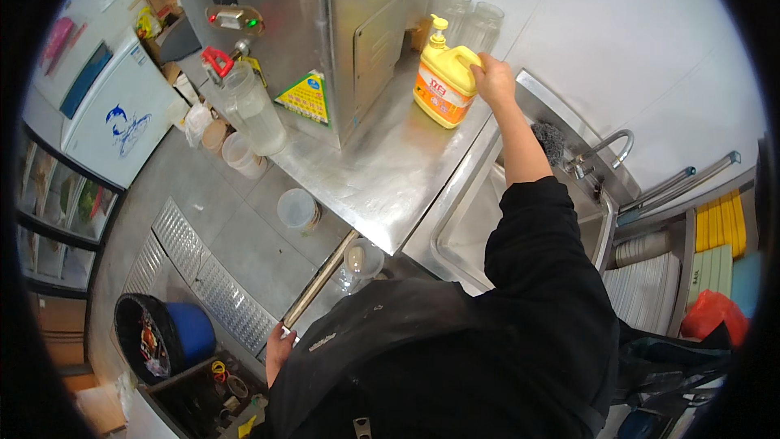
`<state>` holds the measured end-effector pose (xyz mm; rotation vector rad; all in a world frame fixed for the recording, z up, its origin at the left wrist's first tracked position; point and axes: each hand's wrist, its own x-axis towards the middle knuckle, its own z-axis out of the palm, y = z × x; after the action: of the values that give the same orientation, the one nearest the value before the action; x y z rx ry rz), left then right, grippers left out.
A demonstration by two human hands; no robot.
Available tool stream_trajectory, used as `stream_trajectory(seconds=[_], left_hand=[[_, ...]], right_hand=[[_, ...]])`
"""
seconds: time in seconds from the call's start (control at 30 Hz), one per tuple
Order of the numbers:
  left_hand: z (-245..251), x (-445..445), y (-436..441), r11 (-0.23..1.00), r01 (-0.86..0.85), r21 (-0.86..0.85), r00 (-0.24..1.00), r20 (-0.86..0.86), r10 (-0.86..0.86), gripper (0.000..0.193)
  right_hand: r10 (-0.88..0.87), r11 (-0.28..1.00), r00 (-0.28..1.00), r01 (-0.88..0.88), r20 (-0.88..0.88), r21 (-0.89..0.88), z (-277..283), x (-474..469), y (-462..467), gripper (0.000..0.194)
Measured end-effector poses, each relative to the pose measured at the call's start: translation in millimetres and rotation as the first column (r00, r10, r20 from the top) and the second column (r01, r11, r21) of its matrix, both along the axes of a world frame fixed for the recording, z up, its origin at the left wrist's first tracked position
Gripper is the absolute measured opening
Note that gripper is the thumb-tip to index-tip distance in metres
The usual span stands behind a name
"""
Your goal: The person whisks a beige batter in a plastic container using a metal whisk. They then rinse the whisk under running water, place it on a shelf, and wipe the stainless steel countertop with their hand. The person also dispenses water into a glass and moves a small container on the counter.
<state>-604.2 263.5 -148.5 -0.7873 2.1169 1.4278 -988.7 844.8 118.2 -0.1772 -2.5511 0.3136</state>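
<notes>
My right hand [496,80] is closed around the handle of a yellow dish-detergent jug [446,85] with a pump top. The jug stands upright on the stainless steel counter [390,183], beside a tall metal water boiler [292,30]. Low at my left side is my left hand [279,353], its fingers bent at a small white thing [289,334]. That spot meets the near end of a long pale strip or pole [320,280]; whether the hand grips it is unclear. My apron hides part of this hand.
A sink [475,225] with a faucet [609,149] and a dark scrubber [548,141] lies right of the counter. A pitcher of clear liquid [253,110] stands under the boiler's red-handled tap [217,62]. Glass jars [481,27] stand behind the jug. A lined bin [189,329] is on the floor.
</notes>
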Motion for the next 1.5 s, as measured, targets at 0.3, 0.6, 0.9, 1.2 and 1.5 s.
stream_trajectory(seconds=[0.3,0.6,0.9,1.2,1.5], left_hand=[[-6.0,-8.6,-8.1,0.985,0.15,-0.087,0.988,0.055,-0.146,0.062],[-17.4,-10.5,3.5,0.996,0.087,-0.031,0.996,0.02,-0.086,0.063],[3.1,-22.3,37.0,0.983,0.067,-0.174,0.998,0.027,-0.063,0.067],[5.2,-48.8,33.4,0.985,0.069,-0.157,0.996,-0.046,-0.077,0.065],[33.5,-132.9,10.7,0.975,0.221,-0.005,0.967,-0.133,-0.219,0.068]], right_hand=[[-0.019,0.993,0.993,0.032,0.114,-0.112,4.5,-3.2,0.7,0.041],[-0.014,0.979,0.986,0.047,0.168,-0.198,-1.5,-15.1,5.1,0.05],[-0.012,0.986,0.998,0.021,0.054,-0.168,-5.7,-31.2,0.6,0.052],[0.148,0.983,0.945,-0.171,-0.291,-0.058,11.5,16.3,-85.7,0.034],[0.605,0.763,0.784,-0.621,-0.14,-0.177,16.6,65.9,-215.1,0.019]])
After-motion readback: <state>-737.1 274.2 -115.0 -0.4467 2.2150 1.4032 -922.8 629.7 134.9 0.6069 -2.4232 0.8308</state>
